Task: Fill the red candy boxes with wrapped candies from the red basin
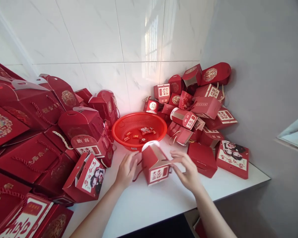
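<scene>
A small red gift box (155, 164) with a white label and rounded top flaps stands on the white table (151, 205), between both hands. My left hand (125, 171) rests against its left side, fingers curled at the cord handle. My right hand (186, 168) touches the right side, fingers spread over the flap. Just behind the box sits a red plastic basket (121, 127) holding several small red-wrapped candies (145, 131).
Large red gift bags and boxes (32, 138) are piled along the left. A heap of smaller red boxes (201, 105) fills the back right corner against the tiled wall. The table's front edge runs close to me; a window sill (295, 135) is at right.
</scene>
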Available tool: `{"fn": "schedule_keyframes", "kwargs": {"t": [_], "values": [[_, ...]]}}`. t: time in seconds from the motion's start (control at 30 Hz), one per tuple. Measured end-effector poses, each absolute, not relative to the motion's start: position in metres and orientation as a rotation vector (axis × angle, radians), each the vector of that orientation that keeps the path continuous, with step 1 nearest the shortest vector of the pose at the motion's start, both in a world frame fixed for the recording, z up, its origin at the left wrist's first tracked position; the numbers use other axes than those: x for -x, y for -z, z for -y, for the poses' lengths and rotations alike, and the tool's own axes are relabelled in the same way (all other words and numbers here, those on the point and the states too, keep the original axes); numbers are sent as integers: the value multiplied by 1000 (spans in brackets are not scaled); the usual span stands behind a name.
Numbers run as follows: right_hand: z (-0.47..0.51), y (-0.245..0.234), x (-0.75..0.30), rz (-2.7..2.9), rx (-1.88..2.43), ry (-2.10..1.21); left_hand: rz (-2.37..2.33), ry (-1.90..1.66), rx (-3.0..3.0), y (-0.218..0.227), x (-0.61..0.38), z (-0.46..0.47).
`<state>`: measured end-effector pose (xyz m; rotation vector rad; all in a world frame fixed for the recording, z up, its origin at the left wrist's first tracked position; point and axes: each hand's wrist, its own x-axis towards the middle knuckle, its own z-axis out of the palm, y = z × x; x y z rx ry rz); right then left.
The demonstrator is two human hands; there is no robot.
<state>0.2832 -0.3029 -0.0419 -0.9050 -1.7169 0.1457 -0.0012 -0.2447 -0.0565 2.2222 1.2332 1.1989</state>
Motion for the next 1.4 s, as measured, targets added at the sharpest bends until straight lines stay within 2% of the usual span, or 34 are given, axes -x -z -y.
{"fn": "schedule_keyframes", "kwargs": {"t": [0.13,0.23,0.37,0.43,0.53,0.63,0.8,0.97,1.13,1.23,1.3,1.4], "values": [[306,50,-270,1831,895,-282,-1166,-1377,-2161,43,5,250],[293,15,-269,1856,745,-336,-1055,-1480,-2192,35,6,255],[258,-25,-245,2120,502,-626,-836,-1665,-2510,28,8,263],[244,-26,-229,2187,369,-748,-764,-1641,-2726,26,7,267],[234,-12,-217,2160,323,-767,-778,-1411,-2882,25,0,271],[231,2,-225,2086,420,-713,-780,-1329,-2857,22,-5,273],[224,7,-254,2007,674,-721,-829,-1554,-2696,12,4,271],[223,11,-254,2285,808,-807,-802,-1415,-2112,11,22,260],[240,11,-225,2342,1187,-754,-754,-1562,-1766,15,15,258],[248,11,-208,2281,1394,-836,-661,-1651,-1533,15,9,260],[248,10,-204,2279,1454,-896,-633,-1678,-1487,15,10,260],[241,9,-214,2261,1536,-814,-778,-1656,-1676,16,20,256]]}}
